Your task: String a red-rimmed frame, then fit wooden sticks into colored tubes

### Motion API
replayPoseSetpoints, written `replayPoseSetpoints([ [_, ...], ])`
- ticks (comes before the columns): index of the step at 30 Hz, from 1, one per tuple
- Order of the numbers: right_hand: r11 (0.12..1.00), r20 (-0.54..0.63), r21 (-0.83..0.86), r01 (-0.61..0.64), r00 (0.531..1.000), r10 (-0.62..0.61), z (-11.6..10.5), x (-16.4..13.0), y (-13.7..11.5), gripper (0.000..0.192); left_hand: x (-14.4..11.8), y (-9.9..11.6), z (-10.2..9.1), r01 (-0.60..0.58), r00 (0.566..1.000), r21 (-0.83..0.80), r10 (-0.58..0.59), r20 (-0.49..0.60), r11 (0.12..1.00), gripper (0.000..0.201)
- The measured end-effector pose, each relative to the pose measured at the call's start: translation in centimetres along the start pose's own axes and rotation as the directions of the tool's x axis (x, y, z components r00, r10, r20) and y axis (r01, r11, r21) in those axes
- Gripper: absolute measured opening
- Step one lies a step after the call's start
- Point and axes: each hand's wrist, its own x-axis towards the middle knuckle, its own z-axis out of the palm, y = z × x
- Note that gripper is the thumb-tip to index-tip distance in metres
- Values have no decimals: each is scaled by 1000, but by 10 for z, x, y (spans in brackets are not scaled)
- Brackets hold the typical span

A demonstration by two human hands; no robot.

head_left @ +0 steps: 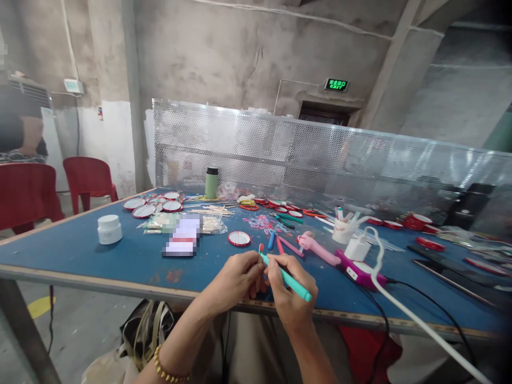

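Holding a teal pen (286,278) like a writing tool, the right hand (291,296) has its grip pinched around the shaft, tip toward the left hand (237,280). That hand's grip is closed on something small I cannot make out. Both hover over the near edge of the blue bench (100,256), just before a round red-rimmed mirror (239,238).

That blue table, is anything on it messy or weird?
A bit messy. On the blue table, small coloured loops lie scattered, and a white cable trails off the front edge. Nothing looks spilled or broken. The right hand holds a teal pen.
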Motion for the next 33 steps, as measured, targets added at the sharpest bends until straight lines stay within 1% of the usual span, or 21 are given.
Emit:
replayPoseSetpoints([
  [8, 1000, 4, -12, 1, 1000, -1, 0, 1, 0, 15, 0, 0, 0, -7, 1000, 11, 7, -3, 1000, 35],
  [14, 999, -30, 7, -46, 998, 46, 0, -2, 1, 14, 0, 3, 0, -4, 1000, 5, 4, 11, 1000, 35],
  [25, 1000, -11, -9, -24, 1000, 24, 1, -2, 1, 14, -1, -2, -1, -3, 1000, 6, 3, 10, 1000, 36],
  [33, 1000, -16, -1, -22, 1000, 21, 2, -1, 0, 14, 0, 0, -1, -7, 1000, 19, 7, 11, 1000, 34],
])
